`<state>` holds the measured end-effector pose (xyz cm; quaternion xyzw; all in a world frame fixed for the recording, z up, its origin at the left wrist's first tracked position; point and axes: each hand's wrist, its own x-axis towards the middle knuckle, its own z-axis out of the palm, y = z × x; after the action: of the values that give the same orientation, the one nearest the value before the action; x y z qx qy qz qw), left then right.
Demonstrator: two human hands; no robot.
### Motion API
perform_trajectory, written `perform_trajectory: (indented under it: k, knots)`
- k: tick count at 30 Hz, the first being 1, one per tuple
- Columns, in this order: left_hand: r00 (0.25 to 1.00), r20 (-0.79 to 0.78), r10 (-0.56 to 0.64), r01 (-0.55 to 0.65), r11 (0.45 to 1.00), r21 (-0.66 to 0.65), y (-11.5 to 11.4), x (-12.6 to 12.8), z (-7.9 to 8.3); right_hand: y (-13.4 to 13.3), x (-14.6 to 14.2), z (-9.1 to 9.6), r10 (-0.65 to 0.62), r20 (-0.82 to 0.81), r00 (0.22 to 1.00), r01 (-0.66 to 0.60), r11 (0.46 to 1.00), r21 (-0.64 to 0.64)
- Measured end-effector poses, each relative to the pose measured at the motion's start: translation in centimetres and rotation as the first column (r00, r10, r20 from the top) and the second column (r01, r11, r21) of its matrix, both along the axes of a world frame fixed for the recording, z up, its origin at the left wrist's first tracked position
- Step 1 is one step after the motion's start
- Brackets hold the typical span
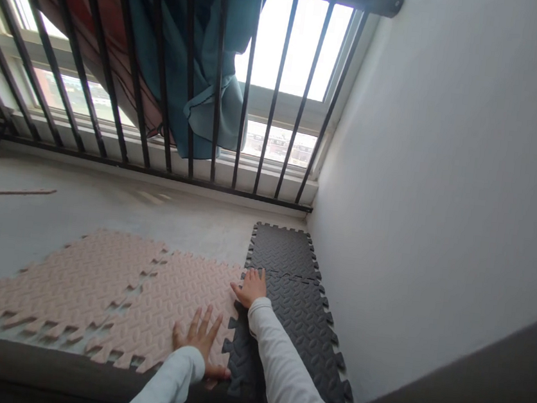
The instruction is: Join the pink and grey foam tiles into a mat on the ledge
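Observation:
My left hand point(198, 337) lies with fingers spread on a pink foam floor tile point(181, 288), its thumb at the seam by the front edge. Farther up that seam, my right hand point(252, 286) rests flat, fingers stretched, where the pink tile meets a black foam floor tile point(301, 321). Both tiles have puzzle-cut edges and a raised tread pattern. Behind the black tile a second, smaller-looking black tile point(283, 250) adjoins it. Another pink tile point(70, 276) lies to the left, with gaps showing along its joint. Neither hand grips anything.
A white wall point(445, 183) rises along the right. Black metal railings point(174, 178) run across the back before a window point(295, 49), with blue-green and red cloth curtains point(183, 56). A thin pinkish strip point(12, 192) lies on the pale floor point(141, 210). The raised floor ends in front.

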<state>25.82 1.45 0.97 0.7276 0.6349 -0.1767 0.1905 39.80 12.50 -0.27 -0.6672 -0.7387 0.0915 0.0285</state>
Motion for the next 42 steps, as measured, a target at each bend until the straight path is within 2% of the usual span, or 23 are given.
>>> perform_trajectory:
  k: [3,8,11,13,16,19,24,26,30,32,35,37,42]
  knots:
    - [1.0,0.014,0.003,-0.003,1.0,0.004,0.0,-0.1,-0.3,0.5,-0.6,0.0,-0.011,-0.009,1.0,0.011,1.0,0.008]
    - [0.996,0.089,-0.022,0.018,0.999,0.039,0.4,-0.6,-2.2,0.5,-1.1,0.2,0.0,0.016,1.0,0.001,0.999,-0.034]
    - [0.992,0.121,-0.025,0.018,0.998,0.056,0.5,-0.9,-3.1,-0.1,-1.6,0.2,-0.093,0.069,0.993,0.091,0.995,0.044]
    - [0.989,0.147,-0.028,0.018,0.998,0.067,0.5,-1.1,-3.2,-0.4,-1.6,0.1,-0.095,0.072,0.993,0.088,0.992,0.091]
    - [0.974,0.22,-0.056,0.042,0.997,0.069,0.4,-1.5,-2.8,-0.3,-1.0,0.4,-0.046,0.055,0.997,0.046,0.999,0.002]
    - [0.959,0.271,-0.082,0.069,0.996,0.058,0.4,-1.8,-2.4,-0.1,0.3,1.6,-0.021,0.022,1.0,0.023,0.995,-0.094]
    - [0.982,0.187,-0.04,0.026,0.997,0.077,0.6,-1.4,-3.1,-2.8,3.1,3.9,-0.064,0.118,0.991,0.081,0.987,-0.141]
    - [0.989,0.144,-0.03,0.018,0.996,0.083,0.7,-1.0,-3.6,-4.4,4.5,4.7,-0.137,0.178,0.975,0.174,0.962,-0.211]
    - [0.994,0.103,-0.026,0.017,0.996,0.091,0.8,-0.7,-4.3,-6.6,7.0,6.0,-0.233,0.267,0.935,0.322,0.874,-0.365]
    - [0.996,0.092,-0.018,0.01,0.996,0.091,0.9,-0.7,-4.6,-7.1,7.8,6.2,-0.177,0.256,0.95,0.279,0.851,-0.445]
    - [0.996,0.089,-0.013,0.004,0.995,0.1,1.0,-0.7,-5.0,-7.5,7.8,6.1,-0.018,0.236,0.972,0.156,0.799,-0.58]
    - [0.996,0.089,-0.015,0.006,0.995,0.103,1.1,-0.8,-5.0,-7.6,7.4,5.7,0.011,0.27,0.963,0.159,0.783,-0.601]
    - [0.994,0.111,-0.019,0.009,0.996,0.089,0.9,-0.9,-4.3,-7.8,6.7,5.4,-0.009,0.285,0.958,0.168,0.825,-0.54]
